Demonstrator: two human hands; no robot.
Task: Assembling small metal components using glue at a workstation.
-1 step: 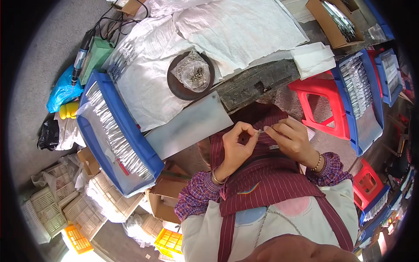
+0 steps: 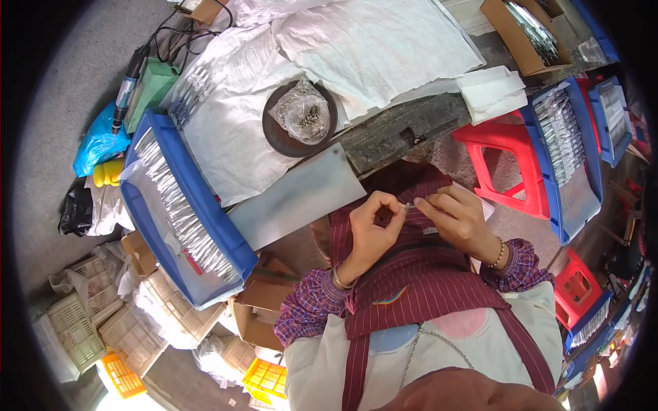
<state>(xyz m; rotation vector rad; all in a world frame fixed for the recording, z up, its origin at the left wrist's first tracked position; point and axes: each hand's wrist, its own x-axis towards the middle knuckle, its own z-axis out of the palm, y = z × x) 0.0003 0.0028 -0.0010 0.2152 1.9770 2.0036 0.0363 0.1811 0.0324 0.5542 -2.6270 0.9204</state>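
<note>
Though tiny, a pale piece (image 2: 409, 205), left fingers (image 2: 393, 203) and right fingers (image 2: 432, 206) tight around it.

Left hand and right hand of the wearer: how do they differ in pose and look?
The left hand bends thumb and index finger into a ring with a visible gap; the right hand has its fingers curled, without such a ring.
The left hand has a thin, smooth-looking bangle at its wrist; the right hand a beaded-looking bracelet.
Shared: both hands' fingertips meet around a small piece.
</note>
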